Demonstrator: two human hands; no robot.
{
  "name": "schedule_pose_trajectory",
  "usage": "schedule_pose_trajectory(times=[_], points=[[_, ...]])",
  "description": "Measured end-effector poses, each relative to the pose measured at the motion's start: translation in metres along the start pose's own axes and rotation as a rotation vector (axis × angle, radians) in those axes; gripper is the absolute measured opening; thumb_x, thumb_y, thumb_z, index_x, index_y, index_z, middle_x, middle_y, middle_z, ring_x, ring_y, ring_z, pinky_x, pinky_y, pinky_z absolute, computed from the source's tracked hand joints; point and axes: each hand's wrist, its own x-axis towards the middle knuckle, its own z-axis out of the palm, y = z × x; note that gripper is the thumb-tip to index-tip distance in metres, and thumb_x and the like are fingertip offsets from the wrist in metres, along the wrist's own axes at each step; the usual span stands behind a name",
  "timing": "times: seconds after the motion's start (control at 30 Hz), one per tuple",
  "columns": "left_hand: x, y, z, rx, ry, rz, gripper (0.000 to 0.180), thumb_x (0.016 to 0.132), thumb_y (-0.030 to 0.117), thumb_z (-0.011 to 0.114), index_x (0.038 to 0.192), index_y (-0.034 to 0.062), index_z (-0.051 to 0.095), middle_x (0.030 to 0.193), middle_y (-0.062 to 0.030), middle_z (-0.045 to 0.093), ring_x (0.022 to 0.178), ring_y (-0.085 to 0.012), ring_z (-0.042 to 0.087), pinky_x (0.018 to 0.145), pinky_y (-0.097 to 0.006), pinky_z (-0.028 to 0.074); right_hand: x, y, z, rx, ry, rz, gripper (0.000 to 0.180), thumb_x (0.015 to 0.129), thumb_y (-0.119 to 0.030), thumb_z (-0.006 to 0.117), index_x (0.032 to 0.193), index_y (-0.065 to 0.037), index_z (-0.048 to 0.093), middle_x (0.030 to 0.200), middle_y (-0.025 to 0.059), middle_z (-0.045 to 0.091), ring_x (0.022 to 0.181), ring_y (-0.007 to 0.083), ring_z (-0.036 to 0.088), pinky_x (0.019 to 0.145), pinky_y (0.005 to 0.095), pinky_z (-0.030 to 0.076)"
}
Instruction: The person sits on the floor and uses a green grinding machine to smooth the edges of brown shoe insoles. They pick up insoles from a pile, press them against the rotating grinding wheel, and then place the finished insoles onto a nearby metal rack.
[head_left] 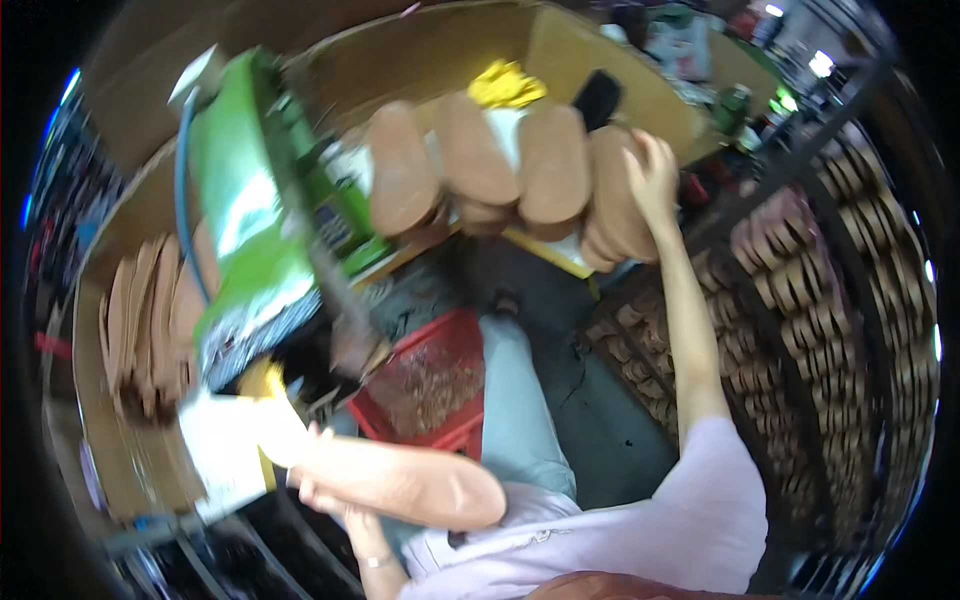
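Observation:
My left hand (325, 492) is closed round a tan shoe insole (410, 483), held level near my body, its far-left end blurred in the glare by the machine's lamp. My right hand (655, 182) reaches forward to the rightmost stack of insoles (620, 200), fingers bent over the edge of the upper pieces. Three more stacks stand in a row to its left: one insole stack (553, 170), another stack (473, 150) and the leftmost stack (402, 170). A green machine (240, 170) with a blue hose (183, 190) stands at left.
A red bin (455, 435) with scraps sits below the machine. Cardboard (440, 50) walls the back of the bench, with a yellow cloth (507, 85) and a dark object (598, 98) there. Insoles (150, 315) stand in a carton at left; racks of soles (800, 290) fill the right.

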Motion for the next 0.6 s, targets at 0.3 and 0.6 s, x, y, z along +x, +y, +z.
schedule_pose_trajectory(times=[0.3, 0.6], points=[[0.031, -0.058, 0.068, -0.135, -0.236, -0.247, 0.073, 0.070, 0.028, 0.074, 0.131, 0.0025, 0.042, 0.123, -0.0214, 0.054, 0.111, -0.0309, 0.056, 0.095, -0.039, 0.047, -0.291, -0.263, -0.091, 1.403, -1.385, 1.133, 0.063, 0.070, -0.009, 0.080, 0.124, 0.007, 0.052, 0.116, 0.0131, 0.062, 0.104, 0.0192, 0.059, 0.092, 0.0329, 0.046], [0.025, -0.068, 0.125, 1.209, -0.258, -0.146, 0.029, 0.082, 0.019, 0.072, 0.099, -0.0023, 0.063, 0.091, -0.0067, 0.066, 0.083, -0.0113, 0.059, 0.074, -0.028, 0.048, -0.331, -0.287, -0.090, 1.399, -1.050, 1.176, 0.054, 0.076, -0.001, 0.075, 0.124, 0.002, 0.051, 0.117, 0.0108, 0.059, 0.106, 0.0189, 0.057, 0.091, 0.0315, 0.047]])
